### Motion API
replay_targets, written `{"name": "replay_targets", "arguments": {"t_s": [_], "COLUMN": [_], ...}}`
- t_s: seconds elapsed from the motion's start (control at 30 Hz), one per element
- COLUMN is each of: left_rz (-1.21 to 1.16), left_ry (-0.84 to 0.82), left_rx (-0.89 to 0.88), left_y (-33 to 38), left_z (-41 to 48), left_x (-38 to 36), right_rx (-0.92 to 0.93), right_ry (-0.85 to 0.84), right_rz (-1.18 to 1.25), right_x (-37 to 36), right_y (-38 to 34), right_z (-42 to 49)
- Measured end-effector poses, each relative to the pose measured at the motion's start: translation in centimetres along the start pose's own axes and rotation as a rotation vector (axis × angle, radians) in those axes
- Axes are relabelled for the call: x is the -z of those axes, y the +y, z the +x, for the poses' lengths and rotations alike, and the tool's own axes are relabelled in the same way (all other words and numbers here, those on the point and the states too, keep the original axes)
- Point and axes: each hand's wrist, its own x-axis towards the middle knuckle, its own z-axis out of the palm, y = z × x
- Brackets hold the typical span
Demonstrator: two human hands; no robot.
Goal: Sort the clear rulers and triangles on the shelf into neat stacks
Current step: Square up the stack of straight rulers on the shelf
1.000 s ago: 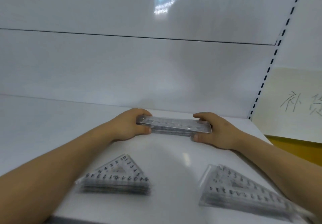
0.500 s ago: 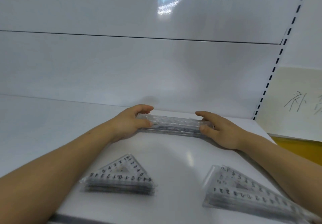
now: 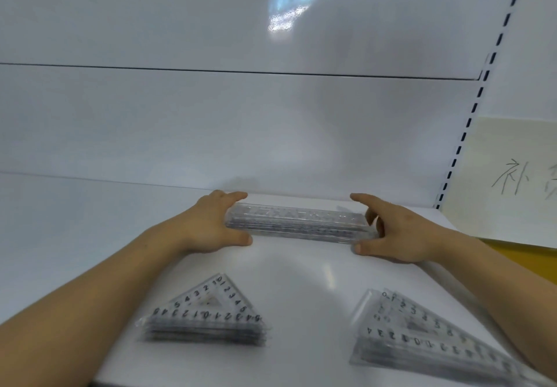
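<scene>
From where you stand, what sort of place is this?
Probably a shop or stockroom display: a white metal shelf with a slotted upright at its right, a handwritten paper sign beside it, and a stack of clear rulers plus triangle stacks laid out like stock.

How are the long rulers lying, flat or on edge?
Flat. The ruler stack rests broad face up on the white shelf, with the left hand and right hand cupping its two ends.
</scene>
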Motion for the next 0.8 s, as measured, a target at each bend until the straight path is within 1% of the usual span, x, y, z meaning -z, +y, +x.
{"name": "replay_targets", "arguments": {"t_s": [0.07, 0.13, 0.3, 0.5, 0.67, 0.8], "left_rz": [0.031, 0.021, 0.071, 0.017, -0.024, 0.087], "left_ry": [-0.023, -0.038, -0.007, 0.018, -0.008, 0.003], "left_rx": [0.034, 0.021, 0.019, 0.023, -0.052, -0.056], "left_y": [-0.4, -0.2, 1.0, 0.2, 0.3, 1.5], "left_z": [-0.1, -0.2, 0.1, 0.2, -0.1, 0.2], "left_x": [0.3, 0.1, -0.6, -0.1, -0.3, -1.2], "right_rx": [-0.034, -0.043, -0.012, -0.005, 0.051, 0.08], "right_ry": [-0.019, -0.036, -0.033, -0.01, 0.019, 0.007], "right_rz": [-0.019, -0.028, -0.098, -0.076, -0.07, -0.121], "right_x": [0.2, 0.1, -0.8, -0.5, -0.4, -1.1], "right_y": [0.2, 0.0, -1.0, -1.1, -1.4, -2.3], "right_z": [-0.2, -0.1, 0.2, 0.0, -0.1, 0.4]}}
